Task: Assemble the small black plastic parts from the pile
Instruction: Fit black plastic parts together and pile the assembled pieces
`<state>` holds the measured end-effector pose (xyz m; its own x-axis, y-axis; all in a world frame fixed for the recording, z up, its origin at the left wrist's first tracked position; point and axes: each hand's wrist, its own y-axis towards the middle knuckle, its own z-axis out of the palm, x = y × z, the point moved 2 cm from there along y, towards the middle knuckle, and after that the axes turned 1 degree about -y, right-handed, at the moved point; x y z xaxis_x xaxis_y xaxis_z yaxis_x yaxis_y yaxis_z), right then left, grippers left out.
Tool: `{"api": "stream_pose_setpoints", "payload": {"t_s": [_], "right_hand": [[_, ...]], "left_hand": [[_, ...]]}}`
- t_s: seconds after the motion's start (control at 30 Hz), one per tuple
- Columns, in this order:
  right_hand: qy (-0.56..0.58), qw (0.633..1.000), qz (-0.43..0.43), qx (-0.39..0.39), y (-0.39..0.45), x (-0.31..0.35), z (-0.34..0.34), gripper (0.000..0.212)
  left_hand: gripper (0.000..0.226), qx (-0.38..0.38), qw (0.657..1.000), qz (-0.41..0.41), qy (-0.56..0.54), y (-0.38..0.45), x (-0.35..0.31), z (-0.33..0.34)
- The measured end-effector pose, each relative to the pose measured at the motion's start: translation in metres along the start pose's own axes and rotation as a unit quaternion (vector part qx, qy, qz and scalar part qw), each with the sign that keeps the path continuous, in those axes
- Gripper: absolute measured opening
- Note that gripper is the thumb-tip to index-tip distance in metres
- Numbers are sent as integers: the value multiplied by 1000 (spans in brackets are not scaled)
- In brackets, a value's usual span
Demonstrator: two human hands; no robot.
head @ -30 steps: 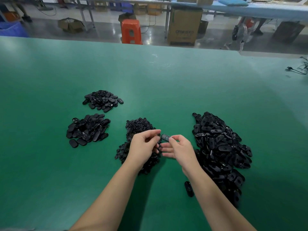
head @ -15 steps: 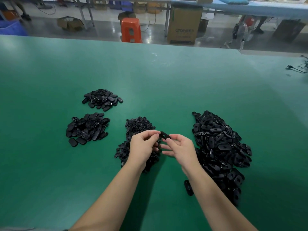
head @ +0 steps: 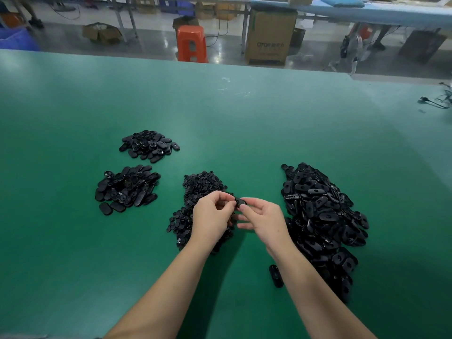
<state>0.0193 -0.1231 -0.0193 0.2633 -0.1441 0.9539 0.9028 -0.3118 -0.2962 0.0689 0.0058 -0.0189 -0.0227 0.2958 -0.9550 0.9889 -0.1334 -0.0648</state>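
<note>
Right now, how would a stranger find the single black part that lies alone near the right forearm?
Start at the big pile on the right of the green table. Go to its near left edge, beside the right forearm. The lone oval part lies flat there, apart from every heap.

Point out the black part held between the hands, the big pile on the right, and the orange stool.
black part (head: pixel 240 201), head view, its top face between the fingertips.
big pile (head: pixel 320 216), head view, middle of the heap.
orange stool (head: pixel 192 44), head view, its front side.
</note>
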Motion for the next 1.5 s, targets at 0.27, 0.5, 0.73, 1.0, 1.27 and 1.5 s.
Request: {"api": "stream_pose_setpoints", "payload": {"t_s": [0.27,0.5,0.73,1.0,1.27,1.5], "right_hand": [[-15,1000,-10,-3,-1,0,0,16],[43,999,-6,-3,-3,0,2,10],[103,994,-19,-10,-1,1,-2,12],[37,999,-20,-14,5,-2,-3,10],[-83,994,-67,2,7,-1,-7,29],[-132,989,-72,9,9,-2,-7,32]], "left_hand": [[17,8,999,22,33,0,-3,-2],[17,-26,990,113,75,-11,-5,1],[20,-21,973,197,115,-17,-8,4],[17,7,999,24,23,-7,-3,-1],[5,52,998,-21,34,1,0,-5],[11,67,995,-14,70,1,-1,-7]]}}
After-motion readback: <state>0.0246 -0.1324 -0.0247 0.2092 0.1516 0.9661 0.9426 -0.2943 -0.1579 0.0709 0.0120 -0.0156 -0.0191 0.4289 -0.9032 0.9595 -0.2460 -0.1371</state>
